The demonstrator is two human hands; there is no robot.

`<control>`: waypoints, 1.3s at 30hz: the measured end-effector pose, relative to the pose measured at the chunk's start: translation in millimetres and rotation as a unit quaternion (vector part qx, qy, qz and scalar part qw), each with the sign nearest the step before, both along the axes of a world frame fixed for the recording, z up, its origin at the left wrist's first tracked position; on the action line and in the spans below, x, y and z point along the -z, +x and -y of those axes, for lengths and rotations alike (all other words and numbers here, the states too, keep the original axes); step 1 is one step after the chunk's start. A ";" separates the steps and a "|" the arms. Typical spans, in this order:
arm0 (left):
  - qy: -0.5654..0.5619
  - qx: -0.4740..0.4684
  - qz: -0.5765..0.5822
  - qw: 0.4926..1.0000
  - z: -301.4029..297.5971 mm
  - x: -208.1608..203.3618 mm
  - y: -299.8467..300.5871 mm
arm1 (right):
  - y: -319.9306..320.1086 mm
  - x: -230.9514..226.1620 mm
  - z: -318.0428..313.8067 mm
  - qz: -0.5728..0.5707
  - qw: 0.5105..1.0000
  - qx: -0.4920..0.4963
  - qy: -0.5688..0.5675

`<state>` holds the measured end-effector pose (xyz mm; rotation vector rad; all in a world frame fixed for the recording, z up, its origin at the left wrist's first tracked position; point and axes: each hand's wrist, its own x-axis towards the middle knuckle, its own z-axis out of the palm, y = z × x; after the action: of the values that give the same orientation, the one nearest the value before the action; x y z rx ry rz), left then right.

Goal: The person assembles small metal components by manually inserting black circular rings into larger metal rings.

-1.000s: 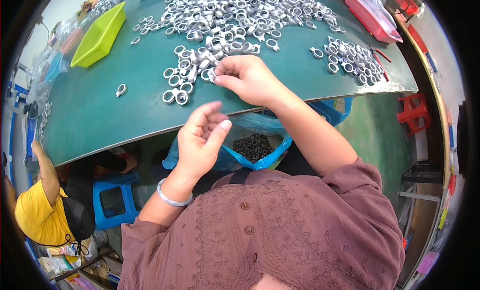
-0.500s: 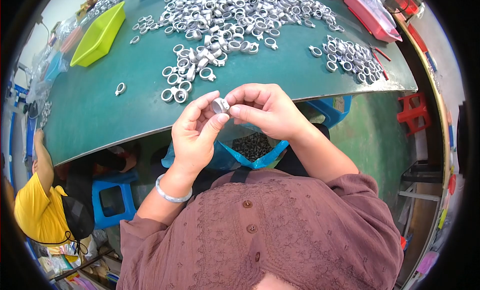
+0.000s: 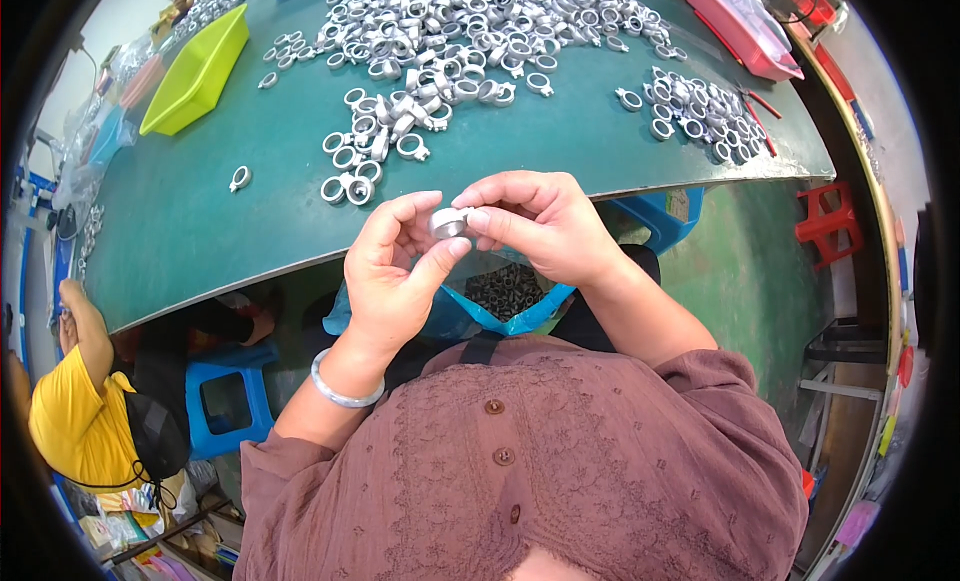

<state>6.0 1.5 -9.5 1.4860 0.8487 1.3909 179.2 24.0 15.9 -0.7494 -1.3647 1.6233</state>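
Between both hands, just off the table's near edge, I hold a grey metal ring clamp [image 3: 449,222] with a small lug on one side. My left hand [image 3: 393,271] has its thumb and fingers around the ring's left part. With thumb and forefinger, my right hand [image 3: 540,224] pinches the lug side, and its fingertips partly hide the lug. Below my hands a blue plastic bag [image 3: 510,326] stands open, with many small dark metal pieces [image 3: 505,291] in it. Loose ring clamps [image 3: 360,189] lie on the green table [image 3: 270,216] just beyond.
A large heap of ring clamps [image 3: 470,26] covers the far middle, a smaller pile [image 3: 705,116] the right, beside red-handled pliers [image 3: 762,121]. A lime tray [image 3: 197,71] and pink tray [image 3: 745,29] stand on either side. A person in yellow [image 3: 85,411] sits left, near a blue stool [image 3: 228,401].
The ring clamp has turned in my fingers, so its opening now faces lower. My right hand has shifted slightly right. The person in yellow has moved a hand down a little.
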 end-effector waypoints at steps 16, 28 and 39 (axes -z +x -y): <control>0.029 0.017 0.009 0.999 4.7 -2.9 -0.5 | 3.2 9.0 2.6 -0.020 0.996 -0.012 0.081; -0.273 0.131 0.269 0.914 3.6 -7.4 -14.6 | -30.5 12.6 -71.1 0.394 0.809 0.121 0.419; -0.266 0.020 0.186 0.945 -1.1 -10.8 -18.5 | -17.6 -2.9 -40.8 0.280 0.849 0.018 0.449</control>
<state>-12.5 2.6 1.3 0.7922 0.8559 1.2295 161.6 64.8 18.8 -0.6536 -2.2491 0.5551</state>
